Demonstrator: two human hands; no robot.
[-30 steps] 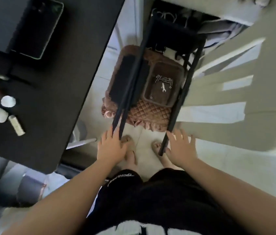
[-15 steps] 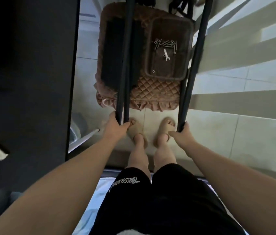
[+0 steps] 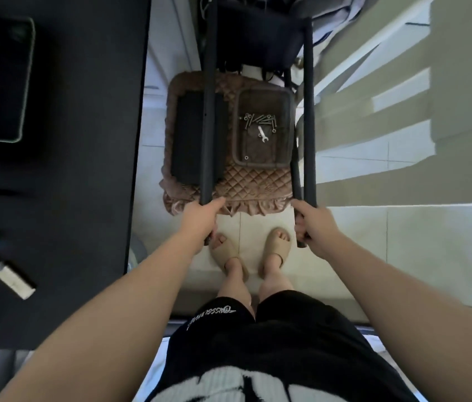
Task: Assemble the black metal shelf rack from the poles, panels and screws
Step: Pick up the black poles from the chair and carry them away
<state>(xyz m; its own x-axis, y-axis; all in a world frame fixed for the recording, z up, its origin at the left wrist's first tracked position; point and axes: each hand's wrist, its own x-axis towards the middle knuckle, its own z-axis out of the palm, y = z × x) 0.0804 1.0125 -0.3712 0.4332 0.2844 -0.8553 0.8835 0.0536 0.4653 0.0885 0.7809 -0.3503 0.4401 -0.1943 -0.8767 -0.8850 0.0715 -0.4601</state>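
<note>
Over the quilted cushion (image 3: 253, 181), left hand (image 3: 200, 221) and right hand (image 3: 314, 227) are gripping rack poles (image 3: 208, 111), fingers curled round them; shorts print (image 3: 214, 313) unreadable.

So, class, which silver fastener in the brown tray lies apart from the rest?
The lone fastener by the corner of the tray nearest the left hand. The other screws lie heaped together mid-tray, by the small wrench.
</note>
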